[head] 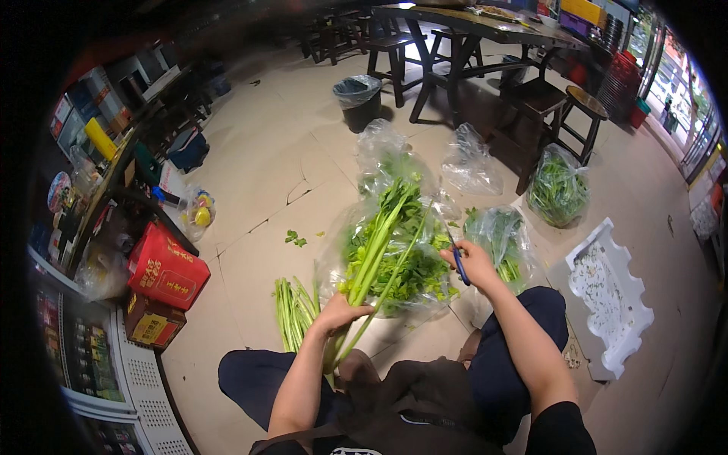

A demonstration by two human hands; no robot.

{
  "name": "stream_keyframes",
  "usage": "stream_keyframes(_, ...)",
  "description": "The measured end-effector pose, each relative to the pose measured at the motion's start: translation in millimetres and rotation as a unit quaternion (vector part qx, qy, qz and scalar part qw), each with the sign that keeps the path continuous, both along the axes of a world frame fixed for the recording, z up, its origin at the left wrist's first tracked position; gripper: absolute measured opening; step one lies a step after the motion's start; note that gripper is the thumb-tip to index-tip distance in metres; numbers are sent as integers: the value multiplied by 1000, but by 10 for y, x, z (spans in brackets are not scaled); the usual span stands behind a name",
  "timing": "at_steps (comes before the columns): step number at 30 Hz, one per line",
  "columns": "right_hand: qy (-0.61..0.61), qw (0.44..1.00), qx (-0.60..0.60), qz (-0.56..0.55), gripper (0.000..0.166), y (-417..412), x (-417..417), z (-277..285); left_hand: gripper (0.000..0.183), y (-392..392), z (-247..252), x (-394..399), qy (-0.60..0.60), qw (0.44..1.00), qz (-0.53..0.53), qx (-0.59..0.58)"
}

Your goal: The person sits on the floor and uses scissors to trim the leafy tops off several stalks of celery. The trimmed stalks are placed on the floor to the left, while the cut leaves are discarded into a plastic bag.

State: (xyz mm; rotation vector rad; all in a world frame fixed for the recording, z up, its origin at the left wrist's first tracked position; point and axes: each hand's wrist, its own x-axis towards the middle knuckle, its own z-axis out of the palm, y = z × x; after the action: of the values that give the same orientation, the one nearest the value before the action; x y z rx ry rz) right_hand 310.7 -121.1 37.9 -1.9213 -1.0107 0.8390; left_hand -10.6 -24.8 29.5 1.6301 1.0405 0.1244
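My left hand (340,314) grips the lower stalks of a bunch of celery (372,244), whose leafy tops point away from me over an open clear plastic bag (330,256). One thin stalk splays out to the right of the bunch. Cut celery leaves (418,267) lie in that bag. My right hand (469,263) holds scissors with dark blue handles (459,264), blades pointing away from me, just right of the leaves; whether the blades are apart is hard to tell. Trimmed celery stalks (293,313) lie on the floor by my left knee.
Bagged greens (500,239) lie beyond my right knee, with another bag of greens (557,187) farther off. A white foam tray (611,301) is at the right. Behind stand a lined bin (361,108), a wooden stool (534,99) and a table (489,25). A red bag (170,267) sits on a carton at left.
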Motion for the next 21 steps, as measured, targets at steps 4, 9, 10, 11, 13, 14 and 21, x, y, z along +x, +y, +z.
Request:
stream_keyframes(4,288,957,38,-22,27,-53,-409,107,35,-174,-31,98,-158,971,32,-175)
stream_keyframes(9,405,908,110,3,28,-118,-706,84,46,-328,5,292,-279,908,46,-309)
stream_keyframes(10,423,898,121,7,28,-128,-738,80,47,-338,12,314,-286,904,39,-316)
stream_keyframes(11,442,887,132,10,28,-128,-756,84,48,-342,16,325,-293,899,32,-323)
stream_keyframes(13,465,877,120,13,29,-138,-790,168,49,-336,1,313,-300,880,24,-367)
stream_keyframes(14,467,876,119,12,29,-140,-816,204,50,-331,-11,305,-303,870,20,-389)
stream_keyframes(21,436,893,106,34,29,-164,-835,143,44,-447,76,503,-335,841,29,-425)
